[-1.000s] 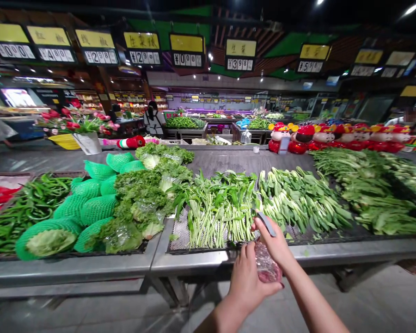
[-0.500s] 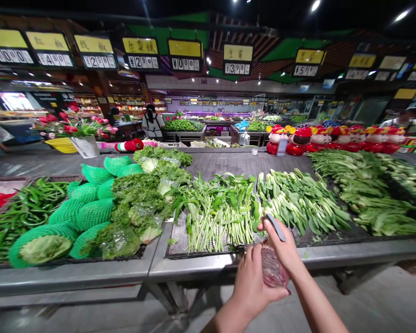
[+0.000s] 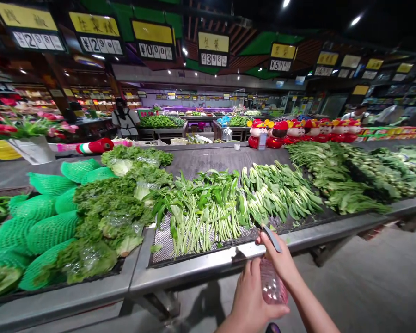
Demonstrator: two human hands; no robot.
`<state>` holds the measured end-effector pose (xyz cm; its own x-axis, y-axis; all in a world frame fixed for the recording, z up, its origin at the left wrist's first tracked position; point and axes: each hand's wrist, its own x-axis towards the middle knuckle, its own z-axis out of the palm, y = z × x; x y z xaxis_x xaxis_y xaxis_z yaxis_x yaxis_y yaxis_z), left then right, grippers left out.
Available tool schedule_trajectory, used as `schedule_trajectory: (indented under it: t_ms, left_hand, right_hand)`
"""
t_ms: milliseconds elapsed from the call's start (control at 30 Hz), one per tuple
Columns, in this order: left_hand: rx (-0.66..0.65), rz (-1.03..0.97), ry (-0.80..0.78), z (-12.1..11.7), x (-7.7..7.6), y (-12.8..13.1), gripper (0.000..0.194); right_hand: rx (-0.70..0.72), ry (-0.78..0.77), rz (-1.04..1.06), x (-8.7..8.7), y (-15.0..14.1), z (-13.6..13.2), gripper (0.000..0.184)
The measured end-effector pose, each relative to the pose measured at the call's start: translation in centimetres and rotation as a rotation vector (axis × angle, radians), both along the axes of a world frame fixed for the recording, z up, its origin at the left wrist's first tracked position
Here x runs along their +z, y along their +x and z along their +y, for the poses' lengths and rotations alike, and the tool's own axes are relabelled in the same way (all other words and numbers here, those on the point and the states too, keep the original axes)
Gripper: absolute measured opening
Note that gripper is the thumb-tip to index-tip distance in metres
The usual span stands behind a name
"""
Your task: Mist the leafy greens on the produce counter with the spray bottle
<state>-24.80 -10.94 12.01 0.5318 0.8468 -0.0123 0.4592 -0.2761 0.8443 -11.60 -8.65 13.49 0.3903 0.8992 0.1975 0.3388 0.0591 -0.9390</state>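
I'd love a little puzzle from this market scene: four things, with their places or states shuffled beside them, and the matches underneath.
Things:
1. see-through bottle
2. big-eared figurines
3. green mesh sleeves
4. white pot

Places or states:
A. wrapped around leafy heads
B. holding red and pink flowers
C. held by the person's left hand and right hand
D. red, standing in a row behind the greens

Right pairs: 1-C, 2-D, 3-A, 4-B
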Motion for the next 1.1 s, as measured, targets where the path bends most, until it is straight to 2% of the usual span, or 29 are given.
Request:
schedule_trajectory:
  t_ms: [100,200,367,500,600,733,900,1000,1100]
  left_hand:
    - [-0.022,0.012,-0.043,-0.3,-0.6,0.5,0.097]
    - [-0.064,-0.009,-0.044,-0.2,-0.7,1.2,0.096]
    - [-0.099,-0.028,-0.042,0.5,0.0,2.7,0.095]
    - [-0.114,-0.063,-0.024,1.2,0.5,4.2,0.091]
    - [-0.127,-0.080,-0.017,1.6,0.5,5.4,0.092]
    - [-0.143,-0.055,-0.053,1.6,0.6,7.1,0.090]
    - [-0.159,-0.059,-0.091,1.4,0.8,9.3,0.077]
    - [-0.166,-0.076,-0.064,2.0,0.9,10.7,0.084]
    - [-0.135,-0.100,0.008,3.1,1.4,12.1,0.087]
  right_hand:
    - [-0.022,-0.043,-0.017,-0.7,0.5,-0.4,0.043]
    - [-0.051,-0.048,-0.024,-0.7,1.1,-0.8,0.043]
    - [-0.050,-0.032,0.049,0.0,3.0,-1.2,0.036]
    - [-0.001,-0.001,0.118,0.1,4.8,-1.6,0.045]
    - [-0.030,0.049,0.134,0.1,5.8,-1.7,0.043]
    - [-0.106,0.038,0.021,0.2,7.0,-1.4,0.035]
    - [-0.156,-0.003,-0.056,0.1,9.1,-0.9,0.038]
    - [-0.171,-0.002,-0.064,0.4,10.7,-0.4,0.037]
    - [-0.133,0.035,-0.022,1.5,12.1,0.8,0.038]
